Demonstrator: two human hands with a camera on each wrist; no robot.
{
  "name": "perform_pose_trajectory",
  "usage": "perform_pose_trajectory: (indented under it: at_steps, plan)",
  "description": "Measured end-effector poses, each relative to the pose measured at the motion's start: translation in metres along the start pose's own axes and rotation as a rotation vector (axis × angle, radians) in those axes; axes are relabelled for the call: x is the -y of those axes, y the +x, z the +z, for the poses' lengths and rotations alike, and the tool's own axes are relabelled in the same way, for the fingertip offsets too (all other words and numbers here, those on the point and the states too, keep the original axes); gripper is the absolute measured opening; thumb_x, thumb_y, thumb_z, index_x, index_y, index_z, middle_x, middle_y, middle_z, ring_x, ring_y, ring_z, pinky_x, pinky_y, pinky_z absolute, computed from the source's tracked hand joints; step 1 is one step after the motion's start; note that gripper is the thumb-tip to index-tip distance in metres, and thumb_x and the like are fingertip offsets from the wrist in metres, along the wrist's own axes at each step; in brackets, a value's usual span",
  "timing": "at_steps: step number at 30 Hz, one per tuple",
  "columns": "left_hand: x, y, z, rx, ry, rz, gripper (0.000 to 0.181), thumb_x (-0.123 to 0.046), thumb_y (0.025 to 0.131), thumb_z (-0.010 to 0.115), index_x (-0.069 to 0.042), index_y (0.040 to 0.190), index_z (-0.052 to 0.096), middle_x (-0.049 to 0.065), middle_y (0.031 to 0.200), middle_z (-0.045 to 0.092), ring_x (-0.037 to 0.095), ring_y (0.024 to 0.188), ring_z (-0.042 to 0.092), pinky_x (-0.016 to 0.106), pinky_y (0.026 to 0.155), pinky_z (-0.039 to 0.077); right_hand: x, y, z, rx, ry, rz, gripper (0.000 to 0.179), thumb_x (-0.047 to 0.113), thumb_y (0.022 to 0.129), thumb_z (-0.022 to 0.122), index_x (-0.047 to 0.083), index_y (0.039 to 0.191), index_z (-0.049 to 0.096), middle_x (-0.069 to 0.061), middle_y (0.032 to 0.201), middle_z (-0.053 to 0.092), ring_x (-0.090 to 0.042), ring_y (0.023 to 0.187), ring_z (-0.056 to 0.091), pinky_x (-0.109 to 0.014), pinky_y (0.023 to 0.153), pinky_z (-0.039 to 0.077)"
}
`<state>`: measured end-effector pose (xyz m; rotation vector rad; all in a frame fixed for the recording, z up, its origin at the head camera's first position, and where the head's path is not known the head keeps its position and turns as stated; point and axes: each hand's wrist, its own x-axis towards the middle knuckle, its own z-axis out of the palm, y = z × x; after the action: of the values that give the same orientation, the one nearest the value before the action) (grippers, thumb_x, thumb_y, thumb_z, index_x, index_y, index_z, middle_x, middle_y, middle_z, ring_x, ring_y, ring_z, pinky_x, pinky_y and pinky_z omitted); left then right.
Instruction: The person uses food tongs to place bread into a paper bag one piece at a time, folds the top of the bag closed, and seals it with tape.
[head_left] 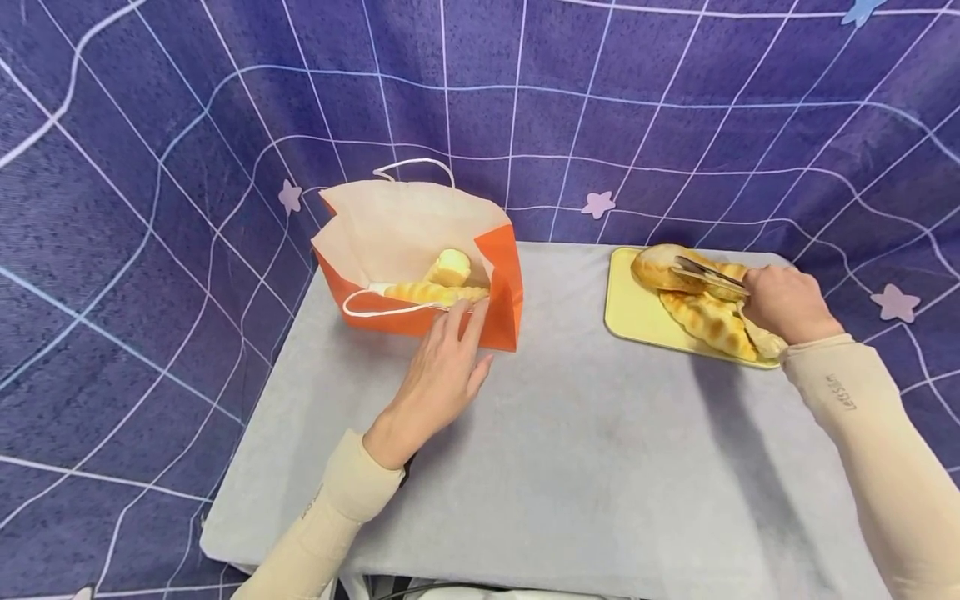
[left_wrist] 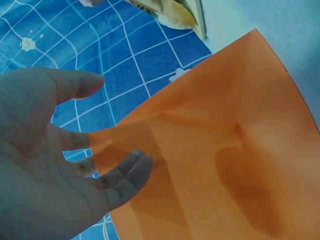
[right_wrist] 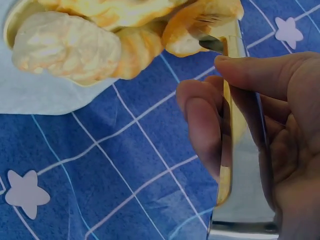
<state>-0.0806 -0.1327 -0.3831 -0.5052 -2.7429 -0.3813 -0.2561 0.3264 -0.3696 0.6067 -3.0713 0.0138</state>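
My right hand (head_left: 787, 302) grips metal tongs (right_wrist: 245, 150), their tips at a smooth brown bread roll (head_left: 660, 265) on a yellow tray (head_left: 630, 317). Whether the tongs clamp that roll I cannot tell. Beside it lies a ridged, golden bread (head_left: 705, 321). An orange paper bag (head_left: 501, 321) stands wide-mouthed at the left, a twisted bread (head_left: 423, 293) and a round-ended one (head_left: 453, 268) inside. At its front rim is my left hand (head_left: 442, 375), fingers nearly straight. In the left wrist view, some fingers pass behind the paper edge and others lie before it, the thumb apart.
Both tray and bag rest on a grey-white table (head_left: 570, 467), close to its back edge. A blue curtain (head_left: 555, 125) with a grid and stars hangs behind and at the sides. White cord handles (head_left: 420, 161) stick up from the bag.
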Motion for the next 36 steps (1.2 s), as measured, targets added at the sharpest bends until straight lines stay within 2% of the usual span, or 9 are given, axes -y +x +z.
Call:
perform_pose_trajectory:
  at_steps: [4,8,15,20,26,28,33,36]
  plan:
    - [0.000,0.001,0.000,-0.010,-0.003,0.007,0.078,-0.021,0.090,0.071,-0.006,0.155,0.029,0.017,0.145,0.039,0.036,0.122,0.048,0.045,0.100,0.044,0.002,-0.007,-0.012,-0.029,0.004,0.003,0.005,0.004,0.072,0.060,0.004,0.067,0.058,-0.023,0.070,0.060,-0.045,0.061,0.056,-0.063,0.055,0.043]
    - [0.000,0.001,0.000,-0.019,-0.003,0.009,0.078,-0.020,0.090,0.070,-0.006,0.155,0.029,0.017,0.145,0.038,0.036,0.120,0.049,0.045,0.099,0.044,0.007,-0.016,-0.022,-0.072,0.015,-0.023,0.010,0.004,0.074,0.061,0.007,0.066,0.057,-0.017,0.066,0.057,-0.038,0.053,0.051,-0.060,0.050,0.042]
    - [0.000,0.002,0.000,-0.024,0.007,0.013,0.077,-0.020,0.090,0.071,-0.005,0.154,0.030,0.018,0.144,0.040,0.037,0.118,0.049,0.045,0.099,0.044,0.030,-0.033,-0.045,-0.266,0.058,-0.164,0.023,0.000,0.074,0.065,0.015,0.062,0.052,-0.001,0.053,0.044,-0.026,0.044,0.042,-0.049,0.041,0.034]
    - [0.000,0.003,0.001,-0.031,0.008,0.017,0.075,-0.020,0.091,0.070,-0.005,0.154,0.032,0.019,0.144,0.040,0.037,0.118,0.049,0.045,0.099,0.044,0.057,-0.040,-0.073,-0.380,0.053,-0.251,0.026,0.003,0.078,0.070,0.017,0.066,0.052,0.003,0.050,0.039,-0.025,0.043,0.042,-0.052,0.044,0.035]
    - [0.001,0.003,-0.002,-0.031,0.015,0.006,0.075,-0.021,0.092,0.069,-0.005,0.154,0.031,0.019,0.143,0.040,0.037,0.118,0.049,0.045,0.099,0.044,0.101,-0.049,-0.106,-0.448,0.034,-0.320,0.031,0.005,0.080,0.069,0.017,0.066,0.044,0.006,0.050,0.030,-0.023,0.041,0.037,-0.049,0.040,0.031]
    - [0.002,0.002,-0.002,-0.032,0.015,0.004,0.075,-0.021,0.091,0.069,-0.005,0.154,0.031,0.019,0.143,0.040,0.037,0.117,0.049,0.045,0.097,0.045,0.115,-0.052,-0.113,-0.473,0.035,-0.354,0.032,0.005,0.081,0.068,0.016,0.067,0.042,0.007,0.050,0.028,-0.021,0.040,0.034,-0.047,0.039,0.030]
    - [0.002,0.004,-0.003,-0.026,0.012,-0.001,0.074,-0.020,0.091,0.069,-0.006,0.153,0.032,0.016,0.142,0.039,0.035,0.115,0.050,0.044,0.090,0.048,0.145,-0.057,-0.127,-0.537,0.045,-0.446,0.023,0.006,0.081,0.068,0.012,0.073,0.048,0.007,0.051,0.029,-0.016,0.040,0.032,-0.042,0.038,0.030]
    - [0.000,0.005,-0.001,-0.020,0.014,0.000,0.073,-0.020,0.091,0.069,-0.006,0.152,0.033,0.015,0.143,0.039,0.035,0.116,0.050,0.044,0.090,0.049,0.160,-0.057,-0.134,-0.545,0.046,-0.477,0.019,0.006,0.081,0.069,0.010,0.077,0.051,0.006,0.051,0.030,-0.016,0.040,0.031,-0.042,0.037,0.030]
